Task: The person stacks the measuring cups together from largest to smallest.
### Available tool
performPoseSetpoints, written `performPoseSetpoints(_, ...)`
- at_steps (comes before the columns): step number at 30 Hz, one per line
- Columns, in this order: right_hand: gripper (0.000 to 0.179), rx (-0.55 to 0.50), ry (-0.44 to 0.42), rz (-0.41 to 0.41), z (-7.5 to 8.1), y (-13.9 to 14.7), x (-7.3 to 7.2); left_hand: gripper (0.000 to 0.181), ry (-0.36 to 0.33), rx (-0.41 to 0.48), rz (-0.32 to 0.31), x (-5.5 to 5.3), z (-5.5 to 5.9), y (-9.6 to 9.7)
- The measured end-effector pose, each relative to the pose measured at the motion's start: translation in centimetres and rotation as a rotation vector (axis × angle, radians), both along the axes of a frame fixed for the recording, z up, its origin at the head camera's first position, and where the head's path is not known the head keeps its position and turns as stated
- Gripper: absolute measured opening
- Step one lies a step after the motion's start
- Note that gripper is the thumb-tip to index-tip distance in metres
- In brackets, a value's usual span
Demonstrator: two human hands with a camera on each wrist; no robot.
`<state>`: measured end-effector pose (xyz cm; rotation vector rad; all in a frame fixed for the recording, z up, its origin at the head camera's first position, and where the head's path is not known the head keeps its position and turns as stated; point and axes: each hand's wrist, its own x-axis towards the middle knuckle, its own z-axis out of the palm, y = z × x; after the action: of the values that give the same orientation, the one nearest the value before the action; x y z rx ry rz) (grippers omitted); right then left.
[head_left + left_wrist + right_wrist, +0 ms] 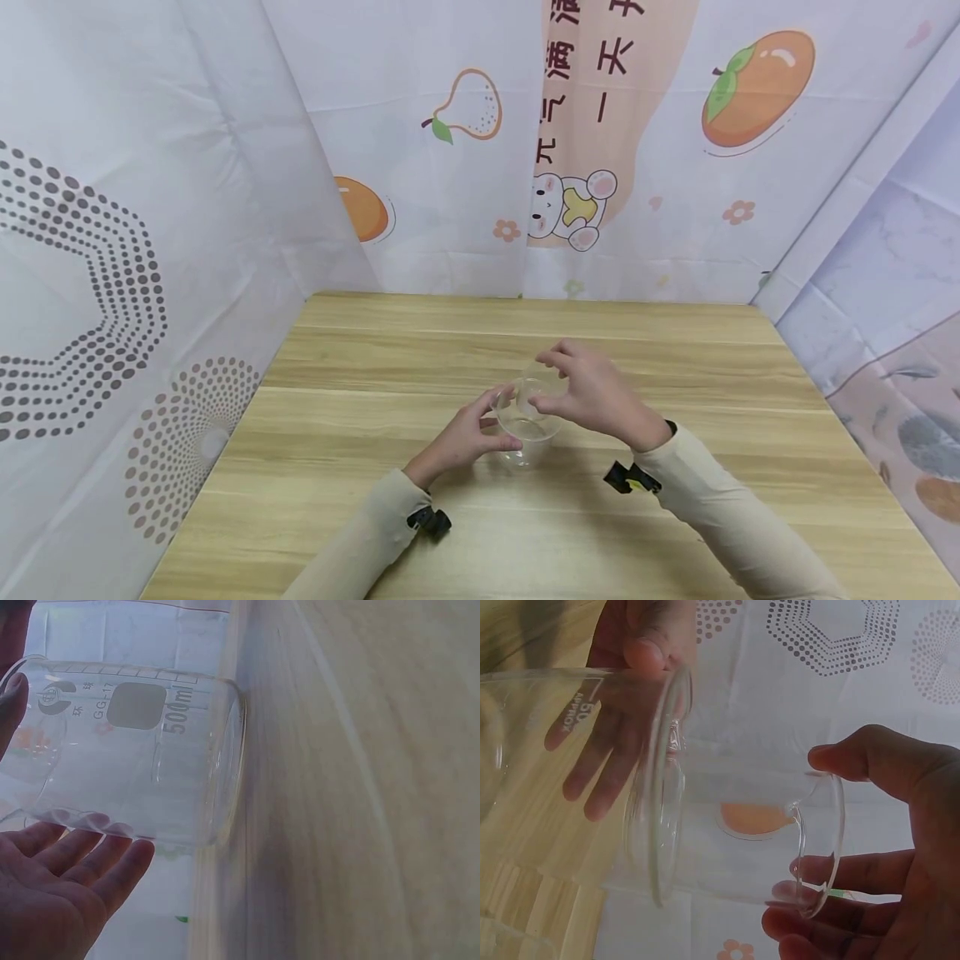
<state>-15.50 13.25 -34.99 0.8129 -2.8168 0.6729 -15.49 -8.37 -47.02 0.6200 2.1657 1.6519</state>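
A clear glass beaker (142,765), printed 500ml, stands upright on the wooden table. My left hand (467,435) holds it around the upper side, thumb on the near side and fingers (124,866) along the other. In my right hand (592,396) is a smaller clear beaker (735,787), pinched by its rim between thumb (844,756) and fingers. The lower end of this small beaker sits inside the large beaker's mouth, past the thick rim (664,847).
The wood-grain table (360,358) spreads around both hands. Behind it hangs a white curtain (450,217) with fruit prints, and a dotted white sheet (247,208) closes off the left side. A small black device (429,522) is strapped at the left wrist, another (632,478) at the right.
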Motion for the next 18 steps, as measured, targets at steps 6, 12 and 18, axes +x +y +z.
performPoseSetpoints(6,0.052,0.039,-0.025,0.032,-0.4,-0.5,0.0,0.086,0.000,-0.010,-0.014,0.7,2.1,-0.2)
performPoseSetpoints(12,0.052,0.078,-0.015,0.079,-1.0,-0.7,-0.1,0.086,0.017,-0.012,-0.013,1.0,2.8,-0.2)
performPoseSetpoints(18,0.052,0.118,0.009,0.102,-1.5,-1.0,-0.2,0.087,0.015,-0.030,0.010,-0.1,-0.1,-0.1)
